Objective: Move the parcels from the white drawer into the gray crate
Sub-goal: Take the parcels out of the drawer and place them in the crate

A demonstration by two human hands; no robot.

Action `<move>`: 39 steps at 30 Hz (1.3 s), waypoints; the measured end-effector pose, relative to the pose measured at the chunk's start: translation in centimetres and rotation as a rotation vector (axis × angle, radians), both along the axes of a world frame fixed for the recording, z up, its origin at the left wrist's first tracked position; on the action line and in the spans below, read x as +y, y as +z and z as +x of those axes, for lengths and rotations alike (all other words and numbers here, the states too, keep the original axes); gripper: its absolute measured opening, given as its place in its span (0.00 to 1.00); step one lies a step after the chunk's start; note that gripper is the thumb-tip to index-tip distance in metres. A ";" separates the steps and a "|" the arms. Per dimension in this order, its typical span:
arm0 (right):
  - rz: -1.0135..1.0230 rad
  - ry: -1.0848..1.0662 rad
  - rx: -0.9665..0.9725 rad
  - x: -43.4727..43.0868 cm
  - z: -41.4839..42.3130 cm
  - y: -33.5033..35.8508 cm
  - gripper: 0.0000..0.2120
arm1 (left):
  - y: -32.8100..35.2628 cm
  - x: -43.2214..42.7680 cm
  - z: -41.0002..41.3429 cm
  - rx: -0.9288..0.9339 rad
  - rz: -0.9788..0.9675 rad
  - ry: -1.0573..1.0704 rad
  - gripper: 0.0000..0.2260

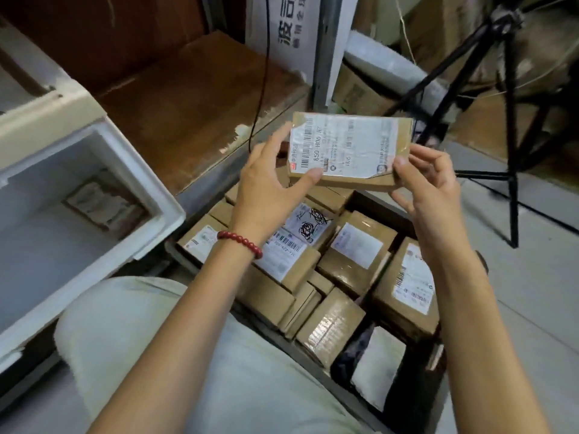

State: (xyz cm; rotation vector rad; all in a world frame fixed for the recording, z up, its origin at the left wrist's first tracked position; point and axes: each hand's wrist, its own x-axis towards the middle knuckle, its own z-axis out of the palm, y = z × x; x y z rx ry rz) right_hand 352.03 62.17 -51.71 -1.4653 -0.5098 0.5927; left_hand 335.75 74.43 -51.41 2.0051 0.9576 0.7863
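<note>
— Where's the parcel?
— Above the crate; left hand and right hand each pinch an end.
— Heavy?
— Looks light, stiff card. Glossy tape, so hold the edges.

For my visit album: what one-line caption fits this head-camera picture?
Left hand and right hand hold a labelled parcel over the parcel-filled gray crate, beside the white drawer.

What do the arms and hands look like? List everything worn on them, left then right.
The left forearm is bare, with no sleeve in view. A bracelet of round dark red beads circles its wrist. The left hand has no glove and no visible ring. The right forearm and right hand are also bare: no sleeve, glove, watch or ring shows.
</note>
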 end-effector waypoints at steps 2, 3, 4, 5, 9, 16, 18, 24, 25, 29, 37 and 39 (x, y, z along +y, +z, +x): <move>-0.042 -0.029 0.005 -1.3 0.8 -1.1 0.13 | -0.9 -0.5 1.2 0.019 -0.031 -0.041 0.30; -0.063 -0.040 0.010 -2.0 1.2 -1.7 0.14 | -1.4 -0.8 1.8 0.042 -0.039 -0.062 0.30; -0.089 -0.053 0.015 -2.8 1.5 -2.4 0.17 | -2.0 -1.0 2.3 0.078 -0.047 -0.088 0.30; -0.119 -0.067 0.018 -3.6 1.6 -2.9 0.20 | -2.5 -1.3 2.7 0.112 -0.059 -0.119 0.31; -0.246 -0.104 0.004 -7.0 1.5 -5.0 0.26 | -4.5 -2.9 4.0 0.220 -0.115 -0.225 0.34; -0.510 -0.101 -0.008 -13.2 -1.0 -9.5 0.26 | -9.3 -7.6 4.1 0.459 -0.199 -0.394 0.36; -0.529 -0.080 0.030 -14.4 -1.8 -10.7 0.26 | -10.3 -8.6 3.6 0.565 -0.227 -0.458 0.43; -0.516 -0.027 0.142 -14.2 -2.8 -13.4 0.23 | -11.6 -10.5 2.1 0.867 -0.050 -0.633 0.46; -0.501 -0.047 0.159 -13.8 -3.1 -13.6 0.23 | -11.6 -10.6 2.0 0.897 0.036 -0.613 0.44; -0.380 -0.207 0.348 -12.3 -4.2 -13.9 0.30 | -11.4 -10.1 1.9 0.963 0.125 -0.508 0.45; -0.481 0.030 0.288 -12.1 -4.9 -15.3 0.24 | -12.0 -9.9 1.4 0.620 -0.207 -0.538 0.28; -0.477 0.064 0.305 -12.0 -5.5 -16.1 0.23 | -12.2 -9.8 1.4 0.606 -0.153 -0.532 0.26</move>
